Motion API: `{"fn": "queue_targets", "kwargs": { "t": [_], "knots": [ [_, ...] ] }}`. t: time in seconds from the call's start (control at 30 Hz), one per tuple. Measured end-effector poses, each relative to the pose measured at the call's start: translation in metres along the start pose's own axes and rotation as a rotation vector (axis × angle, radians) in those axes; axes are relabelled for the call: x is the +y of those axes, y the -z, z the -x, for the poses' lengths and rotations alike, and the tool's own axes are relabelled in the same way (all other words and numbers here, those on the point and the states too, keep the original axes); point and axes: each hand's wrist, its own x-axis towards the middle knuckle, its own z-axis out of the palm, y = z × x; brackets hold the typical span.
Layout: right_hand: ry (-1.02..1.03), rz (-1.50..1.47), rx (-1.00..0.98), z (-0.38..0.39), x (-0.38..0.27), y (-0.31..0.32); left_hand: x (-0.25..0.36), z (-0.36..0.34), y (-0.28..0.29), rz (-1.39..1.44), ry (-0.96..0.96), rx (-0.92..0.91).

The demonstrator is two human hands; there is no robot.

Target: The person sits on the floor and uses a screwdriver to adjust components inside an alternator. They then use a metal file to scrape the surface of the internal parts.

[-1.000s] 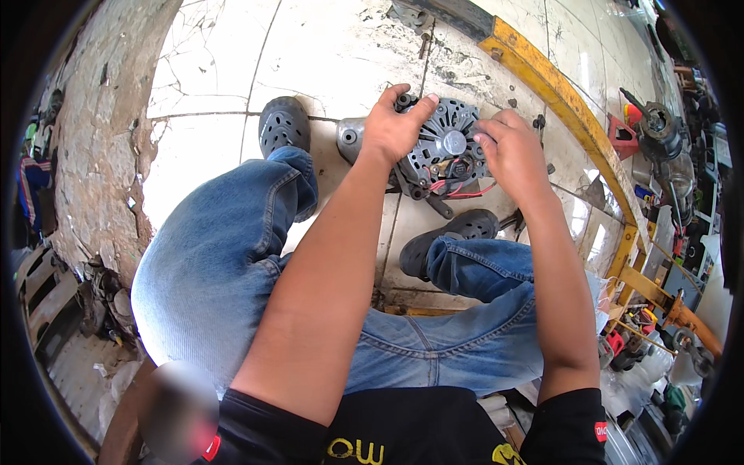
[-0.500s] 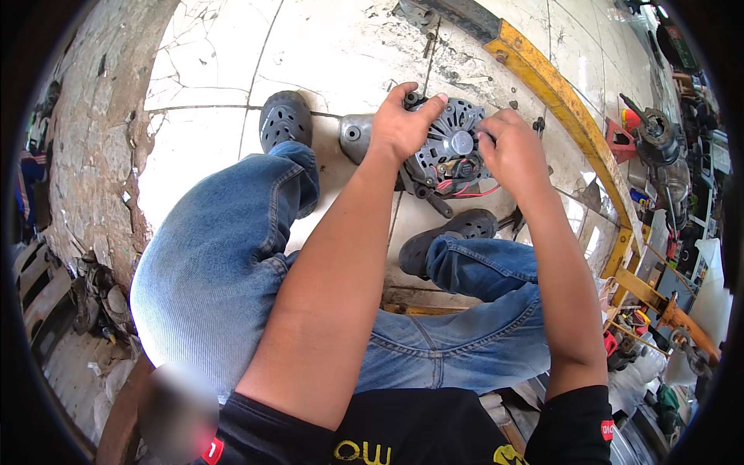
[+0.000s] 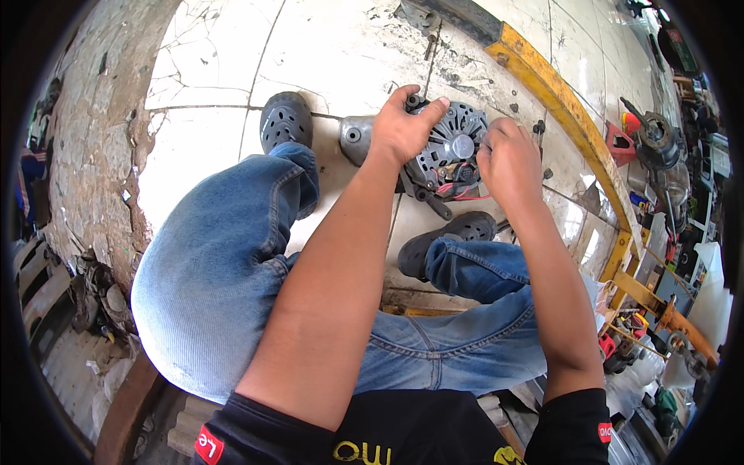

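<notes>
Left grip [image 3: 403, 130] clasping slotted housing [image 3: 457, 146], thumb splayed, right grip [image 3: 511, 159] curled alongside

Now the alternator [image 3: 451, 147] is being flanked by the left hand [image 3: 400, 130] and the right hand [image 3: 509, 155], while the left shoe [image 3: 286, 122] is being seen farther left, the right shoe [image 3: 469, 226] on the near side, and the metal frame [image 3: 559, 85] farther right.

- We're on the left one of two head-worn fisheyes, looking steeply down over the black shirt [image 3: 434, 422] and jeans [image 3: 209, 271] at the floor [image 3: 333, 70].
- The black shirt's nearest to us; left hand [image 3: 401, 130] and right hand [image 3: 511, 161] sit further off, above mid-frame.
- We get it super wide, straight lines bowing toward the rim.
</notes>
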Motion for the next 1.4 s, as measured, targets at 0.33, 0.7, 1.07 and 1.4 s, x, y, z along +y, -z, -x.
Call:
{"fn": "queue_targets", "kwargs": {
  "t": [0.33, 0.7, 1.07, 1.4],
  "knots": [
    [-0.01, -0.183, 0.158, -0.002, 0.001, -0.013, -0.004, -0.004, 0.001, 0.034, -0.001, -0.006],
    [-0.054, -0.19, 0.14, -0.006, 0.001, -0.015, 0.002, 0.002, 0.0, 0.02, 0.014, -0.007],
    [-0.063, -0.163, 0.116, -0.007, 0.0, -0.008, -0.003, -0.002, 0.0, 0.032, 0.009, -0.023],
    [-0.113, -0.152, 0.069, -0.006, -0.003, -0.012, -0.01, -0.008, -0.001, -0.044, -0.061, -0.06]
  ]
}}
